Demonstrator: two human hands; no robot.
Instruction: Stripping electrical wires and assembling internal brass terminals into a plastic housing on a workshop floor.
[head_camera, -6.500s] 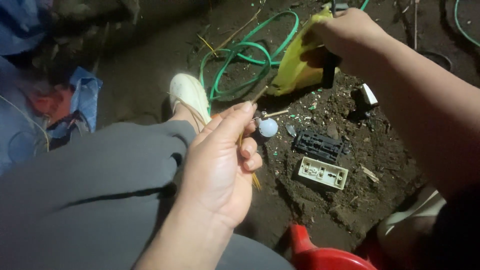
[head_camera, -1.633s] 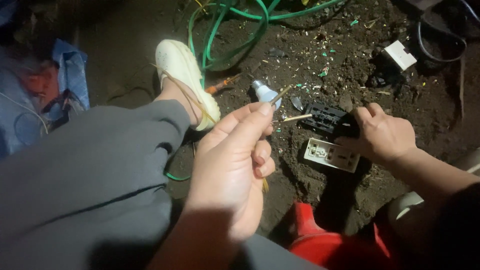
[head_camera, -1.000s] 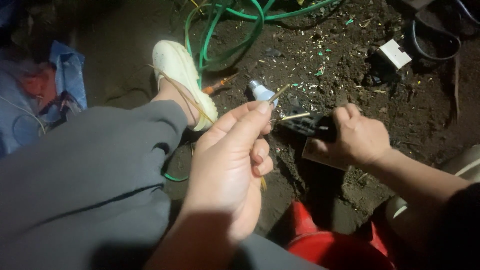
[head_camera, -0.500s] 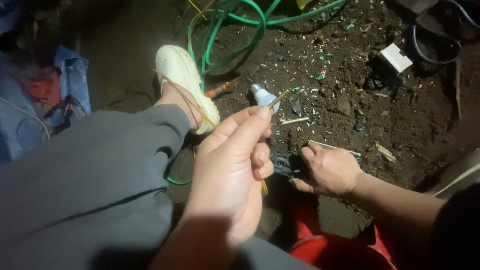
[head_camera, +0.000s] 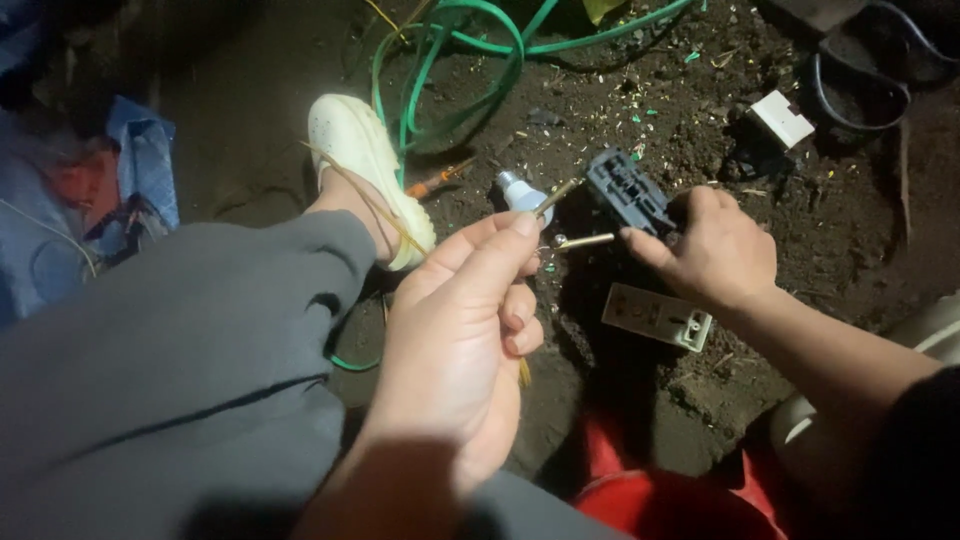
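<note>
— What's in your hands?
— My left hand (head_camera: 460, 340) pinches two wires (head_camera: 560, 215). My right hand (head_camera: 715, 250) grips a black socket body (head_camera: 625, 190) just beside their tips, above the dirt (head_camera: 640, 100).

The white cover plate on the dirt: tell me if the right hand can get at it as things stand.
Probably yes, once freed. The white cover plate lies face-up on the dirt just below the right hand, with nothing over it. But that hand already grips the black socket body, so it would have to put that down or spare fingers.
</note>
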